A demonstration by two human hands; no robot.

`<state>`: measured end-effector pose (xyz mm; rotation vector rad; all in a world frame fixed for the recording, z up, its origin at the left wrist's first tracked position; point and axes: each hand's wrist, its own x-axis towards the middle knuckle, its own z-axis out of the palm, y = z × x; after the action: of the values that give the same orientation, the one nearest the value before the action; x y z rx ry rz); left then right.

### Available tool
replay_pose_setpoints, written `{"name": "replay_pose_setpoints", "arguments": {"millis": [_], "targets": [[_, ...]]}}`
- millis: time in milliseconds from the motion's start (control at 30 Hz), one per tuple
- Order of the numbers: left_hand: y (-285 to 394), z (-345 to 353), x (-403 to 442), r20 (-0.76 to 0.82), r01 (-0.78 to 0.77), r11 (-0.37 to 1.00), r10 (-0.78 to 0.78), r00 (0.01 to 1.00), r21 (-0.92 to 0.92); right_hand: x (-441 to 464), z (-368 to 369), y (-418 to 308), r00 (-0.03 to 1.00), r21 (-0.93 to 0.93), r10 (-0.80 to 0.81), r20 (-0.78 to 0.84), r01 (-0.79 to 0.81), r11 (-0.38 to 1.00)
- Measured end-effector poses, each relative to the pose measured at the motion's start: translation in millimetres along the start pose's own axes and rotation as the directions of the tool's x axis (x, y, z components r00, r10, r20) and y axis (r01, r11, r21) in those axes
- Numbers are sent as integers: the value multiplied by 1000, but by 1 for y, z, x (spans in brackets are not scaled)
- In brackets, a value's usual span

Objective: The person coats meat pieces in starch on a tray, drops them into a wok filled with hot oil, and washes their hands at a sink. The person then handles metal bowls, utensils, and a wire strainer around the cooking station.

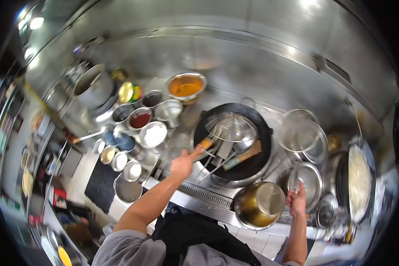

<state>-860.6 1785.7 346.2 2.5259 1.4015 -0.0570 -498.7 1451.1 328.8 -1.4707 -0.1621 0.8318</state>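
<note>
My left hand [181, 165] is closed round the wooden handle of a wire strainer [233, 128], whose round mesh lies over the black wok [264, 160]. Some blur covers the strainer. Under and beside it in the wok are metal utensils [224, 150] and a thick piece with a wooden end [249, 153]. On the other side, my right hand [296, 199] is closed at the near left edge of a shallow metal bowl [312, 179]. A thin grey piece rises from its fingers; its kind is unclear. A brassy metal pot [248, 210] lies tilted left of that hand.
Left of the wok stand containers of red sauce [140, 119] and white powder [154, 134], beside a bowl of orange liquid [185, 85]. A large pot [93, 86] is farther left. Round strainers [297, 128] lie right of the wok, near a pan of pale food [359, 184].
</note>
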Motion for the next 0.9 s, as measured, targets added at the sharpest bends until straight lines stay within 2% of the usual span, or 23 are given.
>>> {"name": "replay_pose_setpoints", "arguments": {"millis": [33,67,100,133,167,200,267,333,400,433,500,533,567,600,633,667,700,733,800,867,900], "targets": [[1,8,-2,-19,21,997,-22,1000,-73,7,2,-12,998,-143,-61,-31,56,988],[1,12,-4,-41,32,989,-38,998,-146,44,-28,4,969,-460,-243,-33,202,865],[0,5,-12,-85,29,981,-46,995,-191,48,-29,-8,915,-765,-399,53,294,573],[-3,-5,-24,-125,23,972,-54,991,-235,53,-30,-21,830,-945,-541,137,273,180],[-13,-11,-35,-177,7,961,-59,982,-278,32,6,-46,884,-994,-461,-83,-109,-29],[-29,-15,-47,-183,43,954,-100,978,-296,23,23,-59,908,-976,-403,-115,-179,-124],[-62,-23,-71,-352,-96,915,-53,934,-393,52,2,-48,938,-926,-338,-79,-195,-323],[-100,-38,-109,-362,-89,888,-91,928,-450,74,-27,-34,933,-934,-358,41,-91,-344],[-146,-41,-148,-469,-204,836,-70,881,-509,70,7,-31,913,-930,-373,167,20,-368],[-171,-40,-173,-500,-226,810,-94,861,-541,38,41,-22,853,-956,-462,242,129,-263],[-222,-40,-225,-505,-248,687,-199,840,-683,8,84,9,583,-877,-707,400,467,-111],[-247,-38,-254,-513,-260,618,-275,813,-742,-14,118,27,549,-791,-761,346,607,78],[-275,-36,-286,-429,-205,537,-334,839,-818,-50,166,39,511,-639,-809,290,733,234],[-305,-35,-317,-341,-146,453,-387,856,-879,-89,217,56,839,-306,-531,121,540,784],[-335,-22,-344,-422,-188,496,-417,805,-848,-125,279,74,869,-127,-477,129,491,862],[-362,-19,-373,-393,-158,474,-451,802,-866,-162,347,86,895,48,-420,152,418,907],[-384,-21,-400,-297,-134,331,-509,808,-934,-196,406,95,897,94,-348,273,336,937],[-405,-24,-425,-207,-125,183,-558,803,-975,-225,459,106,873,133,-280,399,247,960],[-444,-29,-461,-245,-159,192,-616,749,-969,-269,548,134,812,124,-132,569,74,990],[-474,-36,-487,-129,-177,7,-715,687,-984,-288,617,168,572,77,-39,820,-43,996],[-492,-30,-495,-130,-182,10,-741,659,-983,-306,651,182,481,1,13,877,-30,1000]]}}
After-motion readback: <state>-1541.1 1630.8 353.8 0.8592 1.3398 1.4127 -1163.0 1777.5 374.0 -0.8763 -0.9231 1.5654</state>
